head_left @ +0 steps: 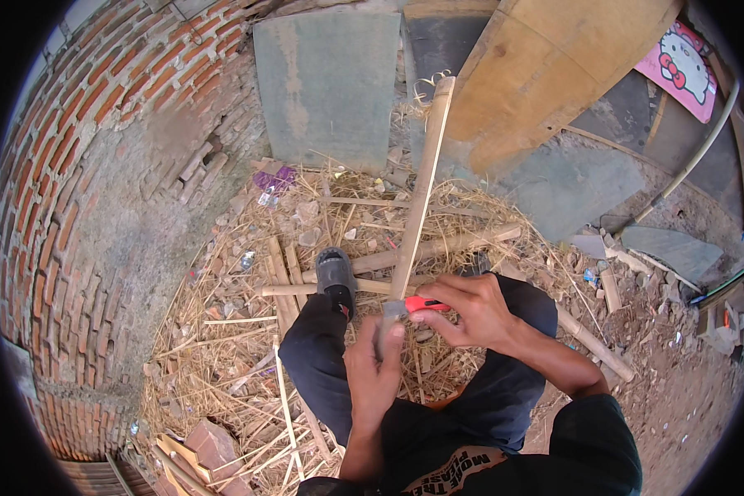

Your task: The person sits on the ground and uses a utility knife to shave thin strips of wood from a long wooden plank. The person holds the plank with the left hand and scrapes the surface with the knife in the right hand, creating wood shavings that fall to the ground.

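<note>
My left hand (374,361) is closed around the near end of a long split bamboo strip (424,182), which points away from me and slants slightly right. In my right hand (473,312) is a red utility knife (426,304), gripped by its handle. The knife's blade end lies against the bamboo just beyond my left thumb. Thin curled shavings (430,83) cling to the strip's far end. My knees are spread on both sides of the work.
Bamboo poles (463,242) and slats lie on ground covered with shavings and rubble. A brick wall (74,190) rises at left. Boards (326,91) lean at the back, with a pink picture panel (680,70) at far right. A grey sandal (336,273) is on my left foot.
</note>
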`<move>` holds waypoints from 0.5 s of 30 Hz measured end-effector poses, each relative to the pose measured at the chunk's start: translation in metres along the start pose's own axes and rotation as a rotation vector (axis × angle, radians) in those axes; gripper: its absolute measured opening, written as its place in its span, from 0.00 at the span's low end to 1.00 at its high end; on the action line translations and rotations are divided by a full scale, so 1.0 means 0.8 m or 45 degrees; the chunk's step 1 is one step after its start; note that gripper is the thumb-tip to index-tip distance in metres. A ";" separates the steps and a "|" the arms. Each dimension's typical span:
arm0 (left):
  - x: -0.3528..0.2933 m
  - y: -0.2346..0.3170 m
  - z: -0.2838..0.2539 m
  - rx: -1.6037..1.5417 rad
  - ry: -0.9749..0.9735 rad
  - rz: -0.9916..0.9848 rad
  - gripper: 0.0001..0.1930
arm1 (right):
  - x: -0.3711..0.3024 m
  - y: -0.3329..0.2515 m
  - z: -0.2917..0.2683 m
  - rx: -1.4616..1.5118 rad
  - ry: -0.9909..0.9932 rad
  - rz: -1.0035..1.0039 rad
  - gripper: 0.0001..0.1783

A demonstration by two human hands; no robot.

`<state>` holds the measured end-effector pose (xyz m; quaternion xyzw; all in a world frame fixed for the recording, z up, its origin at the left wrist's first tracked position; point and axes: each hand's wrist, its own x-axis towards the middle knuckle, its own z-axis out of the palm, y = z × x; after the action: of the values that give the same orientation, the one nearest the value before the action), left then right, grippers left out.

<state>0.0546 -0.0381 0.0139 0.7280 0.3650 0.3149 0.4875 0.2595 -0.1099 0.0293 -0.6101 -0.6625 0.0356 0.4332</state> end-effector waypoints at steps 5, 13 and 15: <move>-0.002 -0.004 0.001 0.038 0.037 0.019 0.11 | -0.002 0.002 0.001 -0.024 0.013 0.009 0.13; -0.019 -0.015 0.001 0.101 -0.014 -0.042 0.13 | 0.008 0.032 -0.015 -0.215 0.304 0.156 0.15; -0.040 -0.019 0.003 0.110 -0.088 -0.082 0.13 | 0.027 0.055 -0.055 -0.243 0.431 0.354 0.15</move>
<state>0.0361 -0.0623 -0.0045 0.7466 0.3844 0.2577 0.4780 0.3240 -0.1017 0.0429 -0.7309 -0.4903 -0.0707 0.4695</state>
